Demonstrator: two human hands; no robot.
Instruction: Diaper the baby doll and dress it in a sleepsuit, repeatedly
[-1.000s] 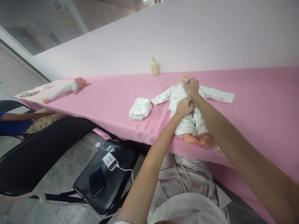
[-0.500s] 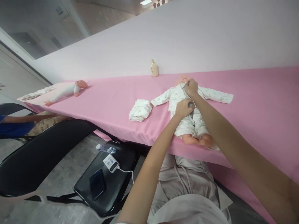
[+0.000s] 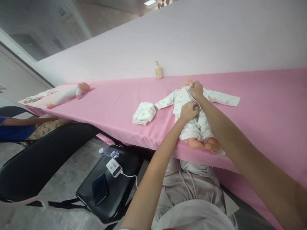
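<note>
A baby doll (image 3: pixel 195 142) lies on its back on the pink cloth, its feet toward me and its head mostly hidden beyond my hands. It wears a white patterned baby shirt (image 3: pixel 178 97) with both sleeves spread wide, and matching baby pants (image 3: pixel 192 131). Near the doll's neck, my right hand (image 3: pixel 197 91) is closed on the front edge of the shirt. My left hand (image 3: pixel 190 111) pinches the shirt's front lower down, around the belly. Left of the doll, a folded stack of white patterned clothing (image 3: pixel 144 112) touches or nearly touches the sleeve's end.
A pump bottle (image 3: pixel 158 70) stands at the back by the wall. Another doll (image 3: pixel 69 93) lies at the far left of the pink-covered table (image 3: pixel 112 102), near a seated person's arm (image 3: pixel 26 122). A black chair (image 3: pixel 112 188) holds a phone (image 3: pixel 100 189), a white device and a plastic bottle.
</note>
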